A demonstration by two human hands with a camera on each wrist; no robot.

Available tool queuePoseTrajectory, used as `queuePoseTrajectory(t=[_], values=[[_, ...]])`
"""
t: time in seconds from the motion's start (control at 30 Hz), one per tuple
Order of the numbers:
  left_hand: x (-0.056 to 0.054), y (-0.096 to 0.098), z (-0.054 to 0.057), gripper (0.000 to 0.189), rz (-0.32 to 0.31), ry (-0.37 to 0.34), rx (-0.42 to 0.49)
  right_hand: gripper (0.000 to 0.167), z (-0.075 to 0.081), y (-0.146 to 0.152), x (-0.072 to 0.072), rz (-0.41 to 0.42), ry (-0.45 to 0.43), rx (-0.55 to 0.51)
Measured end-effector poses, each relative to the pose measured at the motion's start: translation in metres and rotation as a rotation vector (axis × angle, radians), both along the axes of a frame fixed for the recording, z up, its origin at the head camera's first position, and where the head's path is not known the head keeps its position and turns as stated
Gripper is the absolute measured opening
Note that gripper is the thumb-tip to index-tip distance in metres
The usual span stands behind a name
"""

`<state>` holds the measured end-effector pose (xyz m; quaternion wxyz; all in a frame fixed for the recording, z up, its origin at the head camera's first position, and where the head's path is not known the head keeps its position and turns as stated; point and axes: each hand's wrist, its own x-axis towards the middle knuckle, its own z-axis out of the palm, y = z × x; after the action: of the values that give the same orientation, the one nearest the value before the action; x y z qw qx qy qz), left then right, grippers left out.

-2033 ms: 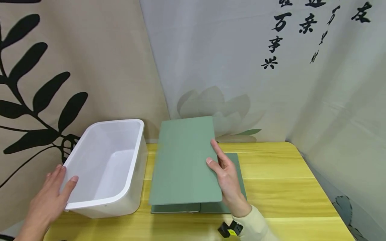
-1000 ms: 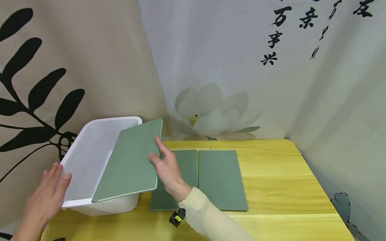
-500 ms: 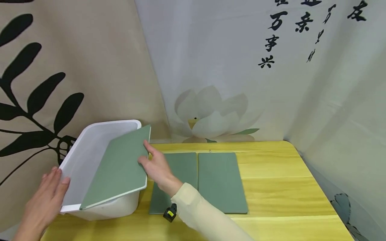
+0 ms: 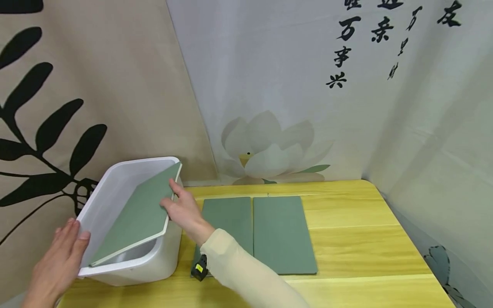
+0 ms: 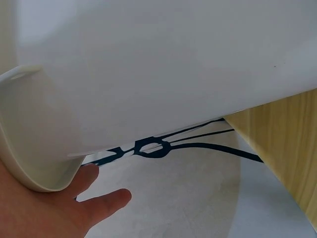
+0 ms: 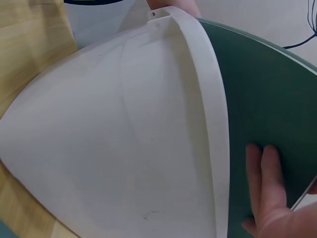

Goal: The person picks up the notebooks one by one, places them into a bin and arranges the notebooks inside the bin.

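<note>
A green notebook point(image 4: 135, 214) with pale edges slants over the mouth of a white plastic bin point(image 4: 129, 268), its left lower corner at the bin's front rim. My right hand point(image 4: 186, 209) grips its right edge, thumb on top and fingers underneath. In the right wrist view, two of those fingers point(image 6: 270, 173) lie against the notebook's underside point(image 6: 262, 99). At the bin's left front corner my left hand point(image 4: 57, 261) holds the rim, thumb over the inside and fingers outside. Its fingers point(image 5: 106, 203) stick out below the rim point(image 5: 42, 186) in the left wrist view.
Two more green notebooks point(image 4: 283, 235) lie side by side on the wooden table point(image 4: 358, 239), right of the bin. The right sleeve point(image 4: 246, 267) crosses in front of them. Printed cloth point(image 4: 269, 64) hangs behind the table.
My right hand has lifted the notebook off the others, carried it left over the bin and lowered it partly inside. The left hand has stayed at the bin's rim.
</note>
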<state>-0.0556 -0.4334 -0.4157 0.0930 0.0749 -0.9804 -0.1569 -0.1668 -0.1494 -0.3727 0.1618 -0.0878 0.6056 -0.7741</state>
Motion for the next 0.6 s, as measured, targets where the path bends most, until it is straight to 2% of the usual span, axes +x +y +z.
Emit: queuePoseTrajectory(t=[0.17, 0.27, 0.43, 0.6], values=[[-0.003, -0.002, -0.001, 0.064, -0.004, 0.011, 0.011, 0.068, 0.002, -0.011, -0.001, 0.02, 0.064, 0.037], [-0.004, -0.004, 0.0, 0.063, -0.014, 0.033, 0.019, 0.069, 0.002, -0.016, 0.0, 0.041, 0.128, 0.122], [-0.002, -0.005, 0.0, 0.063, -0.017, 0.044, 0.016, 0.07, -0.002, -0.02, 0.004, 0.099, 0.163, 0.234], [0.0, -0.001, 0.0, 0.063, -0.008, 0.015, 0.014, 0.067, -0.004, -0.022, 0.004, 0.139, 0.324, 0.406]])
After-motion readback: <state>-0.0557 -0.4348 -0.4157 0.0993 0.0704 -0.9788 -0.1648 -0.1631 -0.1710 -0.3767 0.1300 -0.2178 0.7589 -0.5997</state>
